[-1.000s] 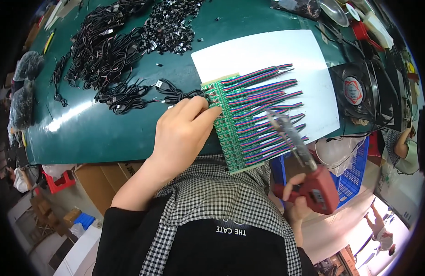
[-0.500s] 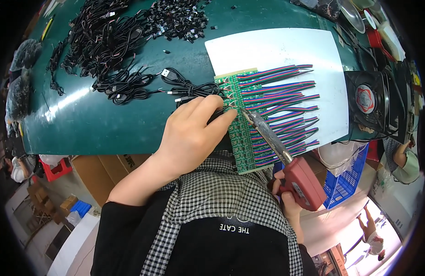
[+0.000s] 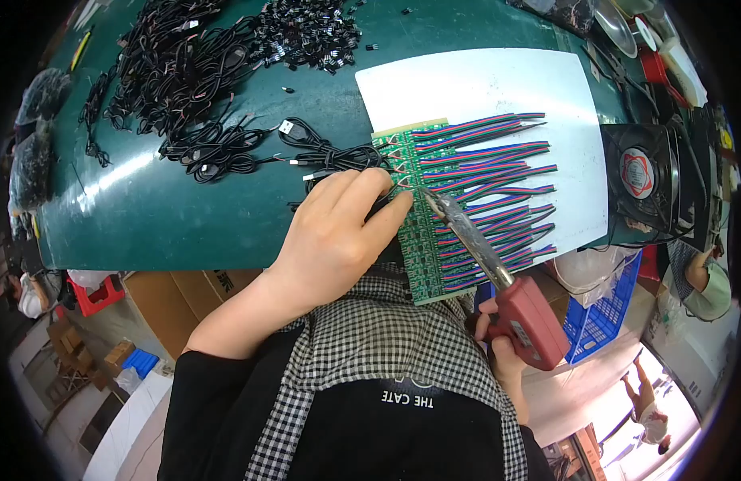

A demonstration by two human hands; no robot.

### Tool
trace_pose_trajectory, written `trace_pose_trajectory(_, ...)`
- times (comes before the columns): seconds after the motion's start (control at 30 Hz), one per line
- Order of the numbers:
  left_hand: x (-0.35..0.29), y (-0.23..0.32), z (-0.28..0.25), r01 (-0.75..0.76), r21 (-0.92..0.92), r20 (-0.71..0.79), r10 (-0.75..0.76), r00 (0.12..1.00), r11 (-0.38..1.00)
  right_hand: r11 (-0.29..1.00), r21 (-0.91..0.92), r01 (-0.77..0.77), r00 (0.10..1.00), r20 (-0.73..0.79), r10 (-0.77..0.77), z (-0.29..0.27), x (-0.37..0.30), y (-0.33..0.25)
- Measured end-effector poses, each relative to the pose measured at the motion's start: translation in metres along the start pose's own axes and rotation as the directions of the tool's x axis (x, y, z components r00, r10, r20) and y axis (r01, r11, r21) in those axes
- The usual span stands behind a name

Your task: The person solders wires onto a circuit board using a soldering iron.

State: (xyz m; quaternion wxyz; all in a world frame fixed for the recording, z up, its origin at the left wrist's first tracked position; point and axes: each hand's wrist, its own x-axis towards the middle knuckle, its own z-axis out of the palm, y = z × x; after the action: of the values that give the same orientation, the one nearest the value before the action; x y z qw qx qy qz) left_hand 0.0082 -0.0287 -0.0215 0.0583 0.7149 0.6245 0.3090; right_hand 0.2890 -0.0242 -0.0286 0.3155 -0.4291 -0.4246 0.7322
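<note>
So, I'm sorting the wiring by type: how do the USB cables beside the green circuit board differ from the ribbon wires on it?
The USB cables are plain black; the ribbon wires are striped red, blue, green and black. The USB cables lie looped in bundles, while the ribbon wires stretch fairly straight rightward. Both are thin wiring, several of each.

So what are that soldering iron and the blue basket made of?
Soldering iron: the barrel looks like scuffed metal, given its grey glint; the red handle seems matte plastic, evenly coloured with rounded edges. Blue basket: probably smooth plastic, from its moulded lattice.
</note>
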Motion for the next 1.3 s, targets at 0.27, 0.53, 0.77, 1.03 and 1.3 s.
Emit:
trace_pose_trajectory(0.27, 0.001, 0.004, -0.002, 0.016, 0.019, 0.021, -0.016, 1.000, 1.000, 0.982, -0.181, 0.052, 0.995, -0.078, -0.067, 0.013, -0.005, -0.015)
trace_pose_trajectory(0.53, -0.007, -0.018, -0.024, 0.245, 0.053, -0.200, -0.230, 0.952, 0.968, 0.979, -0.199, 0.031, 0.985, -0.161, -0.064, 0.007, -0.007, -0.013)
trace_pose_trajectory(0.77, -0.030, -0.058, -0.049, 0.455, 0.190, -0.015, -0.461, 0.887, 0.870, 0.978, -0.153, 0.141, 0.982, -0.108, -0.158, 0.002, -0.006, -0.003)
trace_pose_trajectory(1.03, -0.025, -0.049, -0.057, 0.293, 0.125, -0.192, -0.267, 0.944, 0.948, 0.983, -0.098, 0.155, 0.979, -0.118, -0.166, 0.004, -0.012, -0.005)
trace_pose_trajectory(1.3, -0.011, 0.000, -0.017, -0.066, -0.023, -0.166, 0.061, 0.984, 0.998, 0.988, -0.072, 0.138, 0.990, 0.020, -0.137, 0.004, -0.008, -0.004)
